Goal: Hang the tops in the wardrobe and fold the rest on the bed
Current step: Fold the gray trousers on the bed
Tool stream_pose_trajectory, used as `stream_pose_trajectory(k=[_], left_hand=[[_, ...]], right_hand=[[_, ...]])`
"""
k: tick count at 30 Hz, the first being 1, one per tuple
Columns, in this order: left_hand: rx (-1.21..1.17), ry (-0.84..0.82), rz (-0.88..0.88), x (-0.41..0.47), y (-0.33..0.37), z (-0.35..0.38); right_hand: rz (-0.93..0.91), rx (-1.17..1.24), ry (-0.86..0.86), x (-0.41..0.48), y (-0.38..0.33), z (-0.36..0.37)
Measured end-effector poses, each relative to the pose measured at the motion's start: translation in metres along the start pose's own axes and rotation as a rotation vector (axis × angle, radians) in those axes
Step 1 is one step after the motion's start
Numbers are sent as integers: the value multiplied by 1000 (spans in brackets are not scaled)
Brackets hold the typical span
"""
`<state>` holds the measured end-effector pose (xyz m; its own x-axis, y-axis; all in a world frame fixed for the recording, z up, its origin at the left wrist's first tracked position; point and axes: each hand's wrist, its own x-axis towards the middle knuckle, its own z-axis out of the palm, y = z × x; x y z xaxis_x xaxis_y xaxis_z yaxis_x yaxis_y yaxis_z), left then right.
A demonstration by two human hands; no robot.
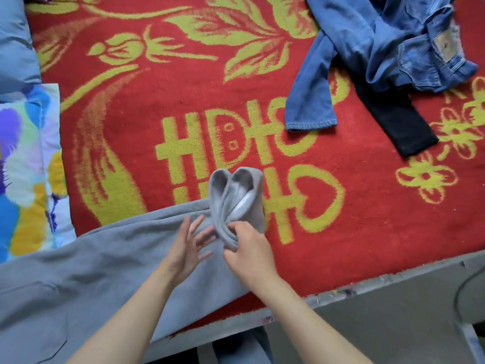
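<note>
The right hand (249, 252) pinched the bunched cuffs of the grey sweatpants (105, 264), their openings standing up just beyond its fingers, while the left hand (187, 248) hovered spread and empty just beside them over the laid-out legs. Farther off, beyond the right hand, blue jeans (380, 56) and a black garment (399, 122) lay crumpled on the red blanket (157, 127). By that showing the folding had barely begun, and no wardrobe was visible.

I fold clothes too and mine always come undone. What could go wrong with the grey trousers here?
Only the right hand pinches the bunched leg end; the left hand is open, so the bundle might spring loose. The grey trousers also hang over the bed edge and may slide off.
</note>
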<state>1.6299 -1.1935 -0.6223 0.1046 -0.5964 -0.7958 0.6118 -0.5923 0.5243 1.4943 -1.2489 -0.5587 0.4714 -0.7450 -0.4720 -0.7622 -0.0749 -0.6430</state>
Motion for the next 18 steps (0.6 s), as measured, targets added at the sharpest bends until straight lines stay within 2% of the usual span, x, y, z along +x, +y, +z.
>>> stream_pose_trajectory(k=[1,3,6,8,10,13,16,17,18], left_hand=[[-155,-24,28,-8,12,-5],[-309,9,56,-16,28,-16],[-169,151,132,-17,27,-44],[-52,277,186,-13,12,-63],[-47,347,177,-11,-6,-79],[30,558,87,-9,-34,-99],[437,781,137,-19,-57,-100],[679,859,234,-26,-62,-97],[944,866,366,-32,-67,-90]], right_hand=[[-52,-51,-83,-4,-13,16],[-137,-162,-220,-11,-27,43],[-233,-308,-397,-20,-31,76],[-261,-321,-447,-24,-19,91],[-266,-389,-314,-26,1,99],[-119,-460,-109,-28,30,95],[83,-476,76,-22,59,83],[212,-422,43,-19,68,79],[329,-305,19,-14,77,72]])
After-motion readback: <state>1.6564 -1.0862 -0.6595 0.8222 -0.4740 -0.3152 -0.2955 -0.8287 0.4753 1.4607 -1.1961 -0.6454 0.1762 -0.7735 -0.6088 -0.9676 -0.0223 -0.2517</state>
